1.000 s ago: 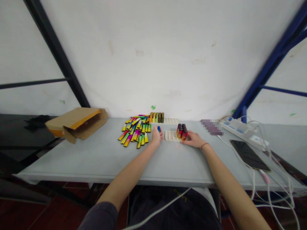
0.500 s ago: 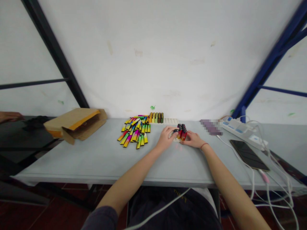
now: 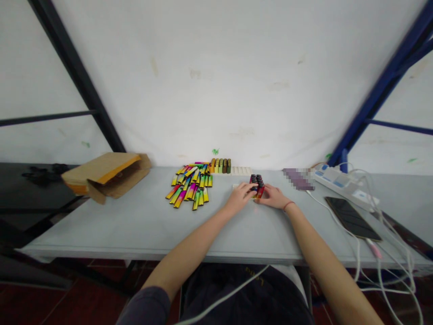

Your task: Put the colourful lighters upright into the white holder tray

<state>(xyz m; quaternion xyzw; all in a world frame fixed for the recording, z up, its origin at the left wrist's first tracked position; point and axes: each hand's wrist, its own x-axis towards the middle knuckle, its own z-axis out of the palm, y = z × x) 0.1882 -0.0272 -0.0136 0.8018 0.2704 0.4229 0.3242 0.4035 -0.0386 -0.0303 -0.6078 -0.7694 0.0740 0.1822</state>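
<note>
On the grey table (image 3: pixel 135 225) a white tray (image 3: pixel 235 186) carries a cluster of red sticks with black caps (image 3: pixel 257 181). My left hand (image 3: pixel 241 195) lies over the tray. Its fingertips pinch a small blue stick (image 3: pixel 253 188) against the left side of the cluster. My right hand (image 3: pixel 274 197) rests at the tray's right front corner, with curled fingers touching the tray and the red sticks. A loose pile of several rainbow-coloured sticks (image 3: pixel 191 185) lies to the left of my left hand.
A second white tray (image 3: pixel 241 170) with a row of standing sticks (image 3: pixel 221 165) sits by the wall. An open cardboard box (image 3: pixel 106 174) lies far left. At right are a power strip (image 3: pixel 338 180), a dark phone (image 3: pixel 352 218) and white cables (image 3: pixel 382 266).
My left hand has carried the blue stick from beside the coloured pile rightward over the tray to the red cluster. My right hand has stayed at the tray.
</note>
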